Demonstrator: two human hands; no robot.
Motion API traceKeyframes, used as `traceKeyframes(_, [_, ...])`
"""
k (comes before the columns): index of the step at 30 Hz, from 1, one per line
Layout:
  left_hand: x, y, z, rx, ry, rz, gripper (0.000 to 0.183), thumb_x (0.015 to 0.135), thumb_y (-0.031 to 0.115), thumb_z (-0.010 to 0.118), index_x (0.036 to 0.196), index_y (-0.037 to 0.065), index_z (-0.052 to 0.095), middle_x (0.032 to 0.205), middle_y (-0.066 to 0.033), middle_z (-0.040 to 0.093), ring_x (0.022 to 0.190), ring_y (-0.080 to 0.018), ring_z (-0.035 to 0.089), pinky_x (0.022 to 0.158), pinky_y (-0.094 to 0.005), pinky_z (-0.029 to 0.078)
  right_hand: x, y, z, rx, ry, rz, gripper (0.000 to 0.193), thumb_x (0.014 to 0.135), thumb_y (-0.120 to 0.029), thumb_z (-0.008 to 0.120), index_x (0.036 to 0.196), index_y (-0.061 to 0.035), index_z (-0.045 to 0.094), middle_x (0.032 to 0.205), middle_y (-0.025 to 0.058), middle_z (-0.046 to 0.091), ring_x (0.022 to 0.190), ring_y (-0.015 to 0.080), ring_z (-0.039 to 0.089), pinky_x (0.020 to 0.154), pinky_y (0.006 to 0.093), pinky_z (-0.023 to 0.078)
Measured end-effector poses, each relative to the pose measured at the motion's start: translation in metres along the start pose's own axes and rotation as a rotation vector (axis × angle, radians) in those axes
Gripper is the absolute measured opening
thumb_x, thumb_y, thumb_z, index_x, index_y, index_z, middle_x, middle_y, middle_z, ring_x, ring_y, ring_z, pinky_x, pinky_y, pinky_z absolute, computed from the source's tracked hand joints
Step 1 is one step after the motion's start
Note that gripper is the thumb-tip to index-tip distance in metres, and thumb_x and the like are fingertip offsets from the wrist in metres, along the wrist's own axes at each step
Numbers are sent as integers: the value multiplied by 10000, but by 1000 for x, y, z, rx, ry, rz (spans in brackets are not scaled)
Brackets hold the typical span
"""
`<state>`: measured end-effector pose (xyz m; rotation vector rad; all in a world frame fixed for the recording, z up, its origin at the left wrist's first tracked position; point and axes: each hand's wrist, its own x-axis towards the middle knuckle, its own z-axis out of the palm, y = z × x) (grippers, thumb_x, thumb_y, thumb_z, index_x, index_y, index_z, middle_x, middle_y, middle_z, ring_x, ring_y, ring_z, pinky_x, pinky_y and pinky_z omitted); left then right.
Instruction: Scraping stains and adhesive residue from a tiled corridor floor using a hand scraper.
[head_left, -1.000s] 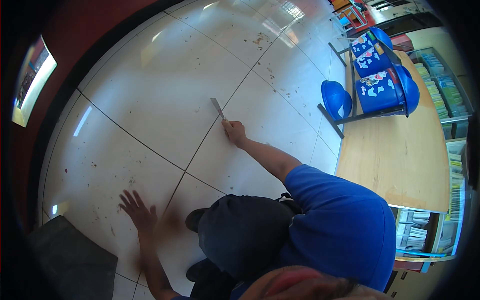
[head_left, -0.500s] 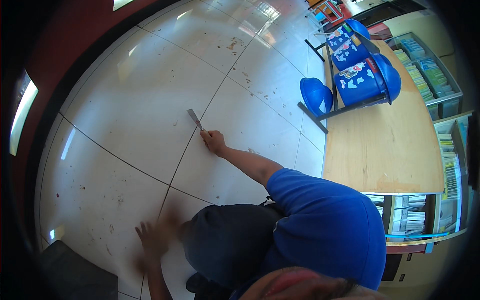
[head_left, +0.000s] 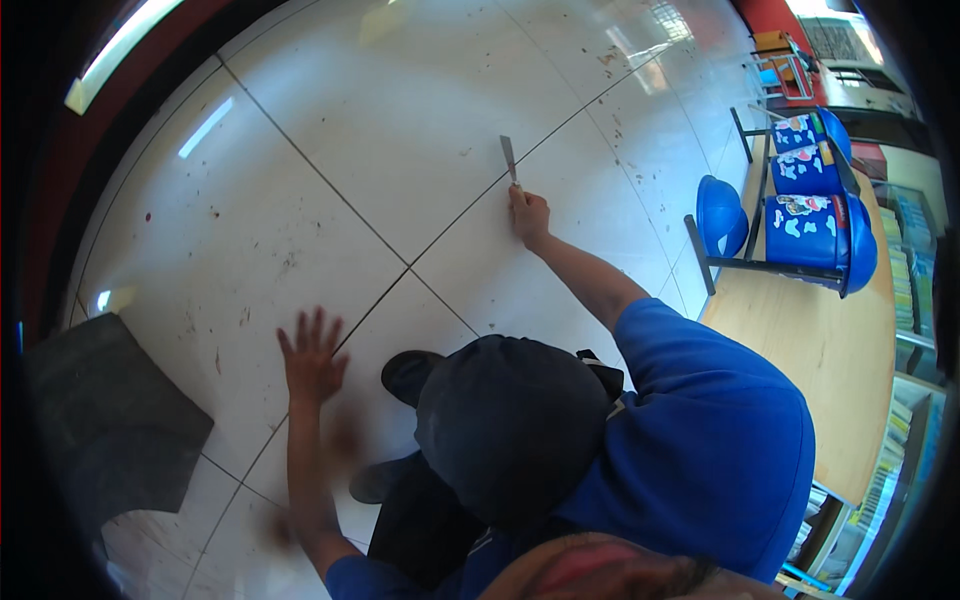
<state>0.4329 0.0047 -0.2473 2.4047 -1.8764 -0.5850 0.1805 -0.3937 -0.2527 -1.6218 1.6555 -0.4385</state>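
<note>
Out ahead over the white tiled floor (head_left: 360, 140), my right hand (head_left: 529, 215) is closed around the short handle of a scraper (head_left: 508, 155). Its flat metal blade points away from me and lies close to a dark tile joint. Whether the blade touches the tile I cannot tell. My left hand (head_left: 314, 362) is open with its fingers spread, palm down, low over the floor at the left. It holds nothing; contact with the tiles is not clear. Brown specks and smudges mark the floor around both hands.
My dark-clad knee (head_left: 510, 420) is between my arms. A dark grey mat or sheet (head_left: 110, 420) lies at lower left. Right of me, blue lidded bins (head_left: 800, 230) hang on a black metal stand beside a wooden tabletop (head_left: 790, 340), with glass-fronted bookcases (head_left: 905, 260) behind.
The view has turned, so the floor, bins and table appear farther right. My left hand now shows with fingers plainly spread. The scraper stays in my right hand.
</note>
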Motion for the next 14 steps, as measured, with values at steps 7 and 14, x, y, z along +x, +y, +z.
traceKeyframes(7, [29, 10, 3, -139, 369, 113, 736, 835, 395, 578, 1440, 114, 266, 1507, -185, 176, 1403, -362, 124, 1107, -588, 76, 8, 10, 4, 165, -138, 32, 440, 873, -409, 598, 610, -58, 565, 512, -7, 505, 456, 71, 451, 419, 250, 346])
traceKeyframes(14, [54, -41, -15, 230, 210, 261, 781, 727, 423, 693, 1405, 211, 370, 1520, -143, 168, 1411, -347, 90, 1087, -637, 13, 3, 10, 13, 114, -94, 4, 421, 855, -406, 624, 644, -43, 595, 525, -2, 519, 467, 81, 469, 443, 256, 369])
